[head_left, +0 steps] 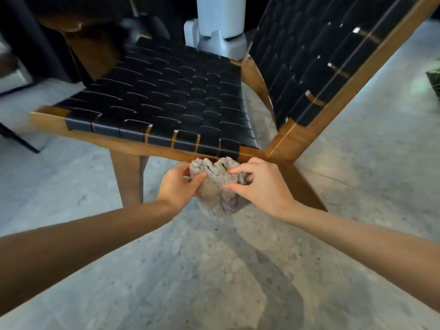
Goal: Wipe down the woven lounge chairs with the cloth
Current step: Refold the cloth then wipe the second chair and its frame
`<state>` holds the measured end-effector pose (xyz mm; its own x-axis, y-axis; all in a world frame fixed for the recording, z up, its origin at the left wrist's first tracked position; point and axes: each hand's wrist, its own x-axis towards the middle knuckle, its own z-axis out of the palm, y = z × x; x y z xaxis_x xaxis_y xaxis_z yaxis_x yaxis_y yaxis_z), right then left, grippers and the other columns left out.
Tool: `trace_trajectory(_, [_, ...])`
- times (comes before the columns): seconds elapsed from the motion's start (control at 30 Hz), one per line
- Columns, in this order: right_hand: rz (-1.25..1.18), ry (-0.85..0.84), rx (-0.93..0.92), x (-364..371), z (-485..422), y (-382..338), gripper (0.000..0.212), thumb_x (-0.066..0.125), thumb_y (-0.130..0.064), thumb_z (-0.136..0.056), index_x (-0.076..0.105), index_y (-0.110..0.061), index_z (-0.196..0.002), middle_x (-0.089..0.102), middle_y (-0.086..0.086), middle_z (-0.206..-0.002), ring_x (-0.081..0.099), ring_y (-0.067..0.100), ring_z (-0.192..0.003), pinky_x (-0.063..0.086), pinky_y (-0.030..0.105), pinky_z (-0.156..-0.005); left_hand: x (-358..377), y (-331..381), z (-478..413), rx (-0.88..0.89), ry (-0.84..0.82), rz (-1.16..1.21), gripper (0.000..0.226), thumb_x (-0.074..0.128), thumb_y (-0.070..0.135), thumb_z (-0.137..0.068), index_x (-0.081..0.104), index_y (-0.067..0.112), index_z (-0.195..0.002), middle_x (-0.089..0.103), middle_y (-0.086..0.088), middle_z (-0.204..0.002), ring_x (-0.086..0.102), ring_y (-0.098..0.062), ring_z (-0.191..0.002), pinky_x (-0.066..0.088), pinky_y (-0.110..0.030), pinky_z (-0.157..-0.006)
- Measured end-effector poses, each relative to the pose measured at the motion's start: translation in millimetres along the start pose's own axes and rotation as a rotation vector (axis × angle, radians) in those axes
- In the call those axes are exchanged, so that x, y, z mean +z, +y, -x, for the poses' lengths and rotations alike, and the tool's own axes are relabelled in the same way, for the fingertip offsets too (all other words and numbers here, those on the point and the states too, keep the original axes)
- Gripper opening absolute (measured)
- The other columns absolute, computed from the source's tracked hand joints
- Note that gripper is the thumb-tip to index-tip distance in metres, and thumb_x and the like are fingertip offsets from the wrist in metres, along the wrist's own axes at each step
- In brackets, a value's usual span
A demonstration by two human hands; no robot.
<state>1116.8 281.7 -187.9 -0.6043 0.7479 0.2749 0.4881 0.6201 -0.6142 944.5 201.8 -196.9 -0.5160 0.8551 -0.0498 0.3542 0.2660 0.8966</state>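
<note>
A lounge chair (166,96) with a black woven seat and a brown wooden frame stands in front of me, its woven backrest (316,51) rising at the right. Just below the seat's near edge I hold a bunched grey fluffy cloth (217,189) in the air. My left hand (181,184) grips its left side with thumb and fingers. My right hand (259,184) pinches its right side with fingertips. The cloth hangs above the floor and is close to the chair's front rail, whether touching I cannot tell.
A white stand or appliance base (219,27) sits behind the chair. A second wooden piece (88,44) stands at the back left. A dark leg (19,139) crosses the left edge. A plant (434,79) shows at the right edge. Speckled grey floor (214,282) lies below.
</note>
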Motion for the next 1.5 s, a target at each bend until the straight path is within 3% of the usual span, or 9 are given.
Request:
trace_trajectory(0.2, [-0.050,-0.070,0.022,22,-34,-46,0.014,0.078,-0.032,-0.078,0.077,-0.026,-0.090,0.064,-0.018,-0.087,0.051,-0.009,-0.074,0.038,0.005,-0.073,-63,-29,-3,0.045,0.188,-0.114,0.020,0.061,0.028,-0.091,0.052,0.015,-0.104,0.057,0.009,-0.089,0.054,-0.003,-0.078,0.047,-0.015,-0.064])
trace_trajectory(0.4, [-0.005,-0.116,-0.005,78,-42,-67,0.007,0.076,-0.024,-0.082,0.077,-0.025,-0.088,0.053,-0.021,-0.079,0.047,-0.003,-0.071,0.041,0.017,-0.074,-116,-82,-8,-0.032,0.444,-0.140,0.026,0.057,0.032,-0.094,0.046,0.008,-0.093,0.050,0.001,-0.076,0.051,-0.022,-0.074,0.040,-0.032,-0.059])
trace_trajectory(0.53, [-0.048,-0.033,-0.043,123,-38,-72,0.014,0.071,-0.020,-0.085,0.077,-0.026,-0.096,0.051,-0.013,-0.075,0.046,0.002,-0.067,0.030,0.013,-0.059,-143,-104,-1,0.015,0.547,-0.209,0.024,0.058,0.030,-0.094,0.048,0.009,-0.099,0.047,-0.005,-0.092,0.046,-0.020,-0.082,0.043,-0.035,-0.076])
trace_trajectory(0.63, [-0.160,0.037,-0.009,153,-40,-85,0.025,0.061,-0.010,-0.092,0.071,-0.016,-0.114,0.052,-0.005,-0.085,0.047,0.007,-0.075,0.034,0.009,-0.067,-158,-102,-1,-0.005,0.607,-0.170,0.028,0.060,0.034,-0.093,0.050,0.013,-0.109,0.036,-0.003,-0.108,0.039,-0.011,-0.087,0.033,-0.016,-0.079])
trace_trajectory(0.8, [-0.497,0.238,0.236,190,-39,-112,0.040,0.053,0.001,-0.094,0.056,-0.011,-0.133,0.045,0.002,-0.118,0.051,0.011,-0.103,0.030,-0.002,-0.086,-159,-86,-19,0.034,0.587,0.098,0.012,0.062,0.031,-0.092,0.054,0.025,-0.085,0.049,0.004,-0.074,0.048,-0.006,-0.066,0.044,-0.018,-0.062])
trace_trajectory(0.97, [-0.765,0.265,0.260,203,-38,-124,0.056,0.055,-0.005,-0.095,0.035,-0.014,-0.146,0.033,-0.007,-0.131,0.047,0.008,-0.121,0.036,0.004,-0.098,-150,-80,-40,0.040,0.508,0.233,0.009,0.058,0.022,-0.093,0.053,0.015,-0.096,0.051,-0.002,-0.083,0.055,-0.016,-0.077,0.054,-0.041,-0.080])
trace_trajectory(1.13, [-0.772,0.216,0.215,210,-50,-123,0.054,0.052,-0.017,-0.098,0.032,-0.014,-0.148,0.029,-0.003,-0.151,0.037,0.001,-0.131,0.032,0.013,-0.107,-139,-80,-41,0.100,0.430,0.331,0.037,0.051,0.013,-0.097,0.041,0.024,-0.131,0.053,0.004,-0.126,0.055,0.000,-0.097,0.047,-0.022,-0.087])
trace_trajectory(1.37, [-0.661,0.330,0.153,239,-63,-131,0.050,0.042,-0.031,-0.102,0.031,-0.017,-0.149,0.032,-0.002,-0.148,0.045,0.008,-0.126,0.031,-0.001,-0.091,-137,-103,-36,0.313,0.168,0.104,0.030,0.044,0.019,-0.102,0.048,0.017,-0.132,0.059,0.010,-0.087,0.059,-0.011,-0.089,0.045,-0.014,-0.080])
trace_trajectory(1.5, [-0.551,0.464,0.109,251,-69,-126,0.045,0.044,-0.028,-0.101,0.042,-0.009,-0.142,0.044,0.009,-0.139,0.057,0.018,-0.114,0.047,0.021,-0.091,-132,-119,-44,0.358,0.274,-0.028,0.034,0.048,0.015,-0.100,0.047,0.001,-0.131,0.057,0.028,-0.076,0.056,-0.001,-0.075,0.039,-0.005,-0.066])
